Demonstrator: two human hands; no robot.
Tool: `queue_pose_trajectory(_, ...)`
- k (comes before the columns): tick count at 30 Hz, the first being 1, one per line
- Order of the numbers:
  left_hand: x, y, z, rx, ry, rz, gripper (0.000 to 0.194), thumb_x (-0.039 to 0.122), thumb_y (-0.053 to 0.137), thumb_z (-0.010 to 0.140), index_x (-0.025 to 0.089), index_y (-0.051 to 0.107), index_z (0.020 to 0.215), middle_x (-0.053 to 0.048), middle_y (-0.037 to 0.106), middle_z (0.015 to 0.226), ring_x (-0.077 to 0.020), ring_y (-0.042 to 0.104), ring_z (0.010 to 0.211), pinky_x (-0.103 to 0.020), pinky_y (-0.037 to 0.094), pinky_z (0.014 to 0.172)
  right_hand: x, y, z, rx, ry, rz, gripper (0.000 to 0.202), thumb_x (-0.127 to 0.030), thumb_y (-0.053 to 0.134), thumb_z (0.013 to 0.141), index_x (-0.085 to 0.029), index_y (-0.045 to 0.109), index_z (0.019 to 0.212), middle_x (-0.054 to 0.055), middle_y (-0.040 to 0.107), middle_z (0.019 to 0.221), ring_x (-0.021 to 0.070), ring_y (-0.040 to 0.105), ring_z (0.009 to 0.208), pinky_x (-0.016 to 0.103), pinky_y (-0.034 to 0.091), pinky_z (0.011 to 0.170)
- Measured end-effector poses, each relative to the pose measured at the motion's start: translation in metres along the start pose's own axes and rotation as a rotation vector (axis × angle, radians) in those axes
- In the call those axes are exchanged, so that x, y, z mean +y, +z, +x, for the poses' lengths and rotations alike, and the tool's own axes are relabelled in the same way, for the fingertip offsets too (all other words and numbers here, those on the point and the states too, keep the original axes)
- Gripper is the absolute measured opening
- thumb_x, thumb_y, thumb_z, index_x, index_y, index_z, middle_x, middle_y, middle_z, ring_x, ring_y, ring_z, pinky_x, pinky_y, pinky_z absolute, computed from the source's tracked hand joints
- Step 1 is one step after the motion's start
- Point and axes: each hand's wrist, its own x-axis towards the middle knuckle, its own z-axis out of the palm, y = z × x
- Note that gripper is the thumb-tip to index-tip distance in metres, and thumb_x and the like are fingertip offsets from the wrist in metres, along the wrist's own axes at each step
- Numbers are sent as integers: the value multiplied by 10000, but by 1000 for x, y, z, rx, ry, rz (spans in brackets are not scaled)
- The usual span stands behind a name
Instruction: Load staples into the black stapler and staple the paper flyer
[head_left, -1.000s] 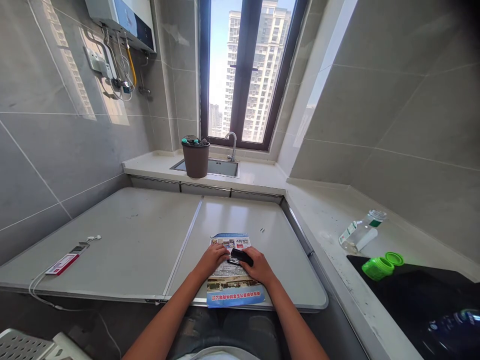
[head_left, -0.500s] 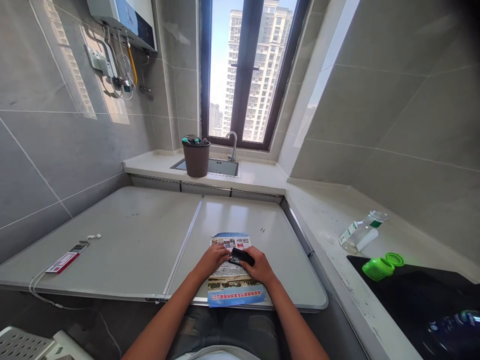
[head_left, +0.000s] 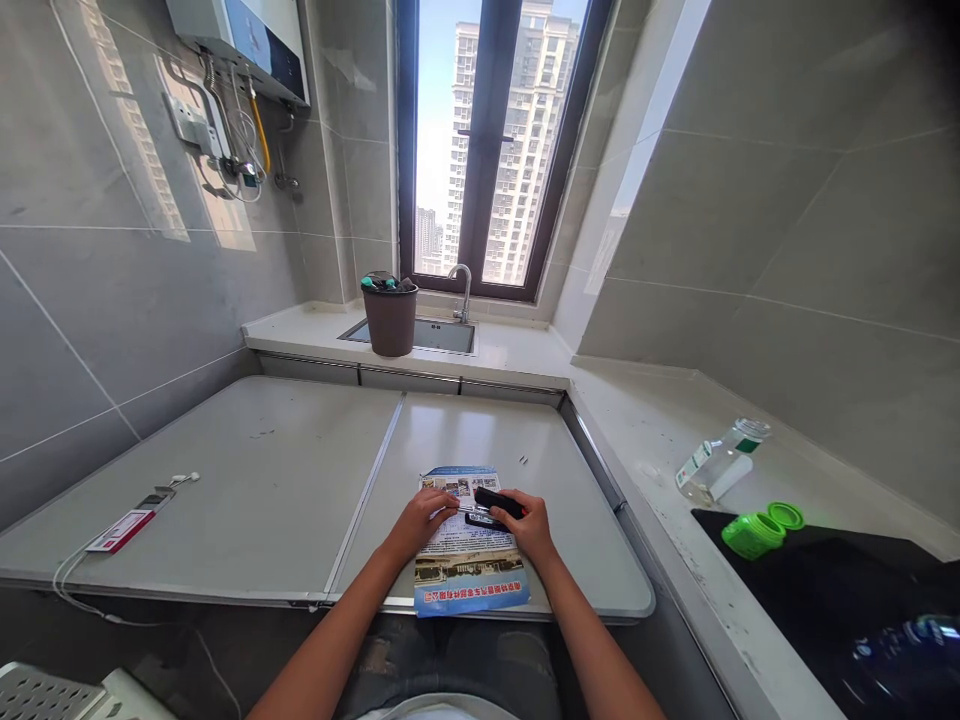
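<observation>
A black stapler [head_left: 498, 502] lies over a printed leaflet [head_left: 471, 570], its top arm swung up from the base so that silvery metal shows between them. My right hand [head_left: 531, 525] is closed around its right end. At its left end, the fingertips of my left hand [head_left: 426, 520] are pinched together on the stapler's thin metal part; the exact contact is too small to make out. Two small staple-like strips [head_left: 523, 460] rest on the white folding table [head_left: 300, 500], beyond the leaflet on the right.
A red-and-white box [head_left: 124, 530] with a white cable sits at the table's left. Behind the table, a brown bucket [head_left: 390, 320] stands by the sink [head_left: 442, 336]. On the right counter [head_left: 637, 420] are a clear bottle [head_left: 720, 465] and an open green container [head_left: 754, 535].
The stapler's top arm has opened away from its base. My right hand has shifted slightly right with it, while my left hand stays at the left end.
</observation>
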Motion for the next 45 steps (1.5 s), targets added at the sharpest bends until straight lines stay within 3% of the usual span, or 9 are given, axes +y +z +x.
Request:
queue_pose_trajectory(7, 2, -6, 1, 10, 10, -117, 189, 354, 642, 1037, 240, 787, 996, -54, 804, 1075, -227, 727, 1062, -418, 496, 1045, 3, -7, 2, 15, 87, 110, 342, -518, 834, 761, -193, 832, 870, 84, 808, 839, 279, 753, 781, 385, 604, 739)
queue_pose_trajectory(10, 2, -7, 0, 9, -41, -171, 171, 399, 783, 935, 229, 771, 941, -45, 794, 1023, -233, 719, 1021, -409, 489, 1021, 1, -7, 0, -75, 51, 147, 338, -513, 839, 768, -197, 822, 887, 61, 793, 840, 253, 729, 783, 354, 579, 740)
queue_pose_trajectory(15, 5, -5, -2, -49, -118, -128, 523, 452, 989, 659, 209, 694, 1017, -17, 709, 943, -224, 650, 947, -344, 492, 892, -3, 2, -3, -321, -54, 162, 399, -572, 830, 789, -215, 782, 959, 40, 776, 906, 241, 717, 867, 348, 567, 823)
queue_pose_trajectory(20, 8, -5, 1, -83, -71, -78, 424, 395, 956, 718, 196, 646, 926, 10, 636, 859, -189, 596, 866, -323, 459, 866, -7, 9, -4, -477, -93, 153, 515, -619, 838, 777, -226, 734, 1093, 37, 758, 1034, 241, 700, 979, 361, 562, 911)
queue_pose_trajectory(27, 6, -2, 0, -119, -29, 10, 329, 331, 907, 801, 192, 630, 912, -3, 643, 898, -189, 593, 867, -325, 453, 837, -13, 10, -4, -399, -95, 129, 451, -515, 899, 759, -218, 784, 1077, 47, 779, 1013, 250, 720, 962, 388, 566, 923)
queue_pose_trajectory(31, 9, 1, 2, -141, -61, 126, 97, 281, 696, 983, 203, 646, 956, -51, 684, 994, -231, 625, 987, -388, 474, 925, -11, 2, 0, -137, -14, 113, 437, -501, 868, 795, -233, 799, 1133, 74, 801, 1098, 285, 738, 1036, 444, 568, 983)
queue_pose_trajectory(37, 11, 3, 4, -202, -94, 249, 62, 230, 709, 944, 213, 675, 993, -80, 700, 1101, -293, 625, 1102, -477, 471, 1004, 13, -40, -16, 227, 33, -132, 425, -545, 791, 853, -210, 808, 1115, 110, 798, 1101, 298, 742, 1017, 458, 579, 965)
queue_pose_trajectory(41, 9, 3, 4, -197, -99, 241, 62, 250, 707, 948, 216, 679, 992, -78, 698, 1107, -285, 627, 1113, -463, 473, 1005, 14, -80, -45, 187, 67, -264, 419, -550, 781, 865, -222, 814, 1124, 107, 797, 1098, 299, 745, 1010, 452, 579, 959)
queue_pose_trajectory(45, 6, 5, 4, -202, -91, 264, 62, 258, 695, 956, 216, 680, 999, -80, 695, 1113, -282, 625, 1112, -459, 464, 1011, -5, -94, -63, -122, 87, -235, 370, -500, 791, 871, -234, 823, 1127, 73, 795, 994, 266, 744, 911, 401, 591, 866)
